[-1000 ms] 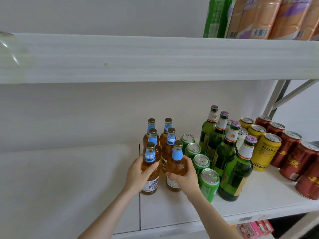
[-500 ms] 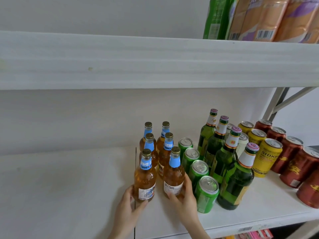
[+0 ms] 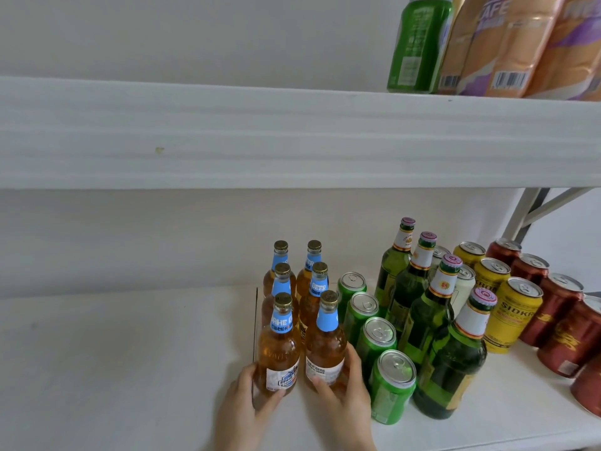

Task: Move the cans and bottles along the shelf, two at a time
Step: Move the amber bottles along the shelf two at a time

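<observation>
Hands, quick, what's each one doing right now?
Left hand: grips the front-left amber bottle.
Right hand: grips the front-right amber bottle.

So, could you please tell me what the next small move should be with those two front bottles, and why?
Probably lift both together and carry them left: the left hand grips the left front bottle near its base, the right hand grips the right front bottle, and the shelf has room on their left.

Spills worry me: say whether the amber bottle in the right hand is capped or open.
Capped. The amber bottle that the right hand grips has a gold crown cap seated on its neck.
</observation>
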The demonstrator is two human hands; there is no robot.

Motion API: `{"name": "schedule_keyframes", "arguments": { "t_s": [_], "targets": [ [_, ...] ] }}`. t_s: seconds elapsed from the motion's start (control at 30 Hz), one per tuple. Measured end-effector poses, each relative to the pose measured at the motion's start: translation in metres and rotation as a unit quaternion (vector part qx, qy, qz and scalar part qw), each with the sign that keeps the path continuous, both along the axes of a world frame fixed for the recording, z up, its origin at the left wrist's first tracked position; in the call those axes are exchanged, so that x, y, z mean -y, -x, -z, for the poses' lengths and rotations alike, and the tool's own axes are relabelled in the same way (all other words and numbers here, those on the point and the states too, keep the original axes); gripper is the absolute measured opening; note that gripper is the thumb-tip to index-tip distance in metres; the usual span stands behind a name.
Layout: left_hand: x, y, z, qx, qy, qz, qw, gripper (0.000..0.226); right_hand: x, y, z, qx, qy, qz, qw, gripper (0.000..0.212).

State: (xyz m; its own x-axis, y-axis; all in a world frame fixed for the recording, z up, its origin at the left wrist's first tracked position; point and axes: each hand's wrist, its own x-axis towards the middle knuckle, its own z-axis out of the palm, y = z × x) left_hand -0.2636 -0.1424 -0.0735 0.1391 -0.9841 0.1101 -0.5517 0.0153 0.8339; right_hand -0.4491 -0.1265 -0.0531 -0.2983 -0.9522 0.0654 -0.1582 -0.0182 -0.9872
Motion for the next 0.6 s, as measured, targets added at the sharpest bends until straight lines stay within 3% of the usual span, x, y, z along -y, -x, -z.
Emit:
{"name": "schedule_keyframes", "arguments": {
  "t_s": [0.6],
  "targets": [
    [-0.001,0.001,-0.002,0.057,0.047,0.016,0.997,0.063,-0.001,0.002,-0.012,-0.066,-0.039,-0.012,0.997,0.081]
  ]
}}
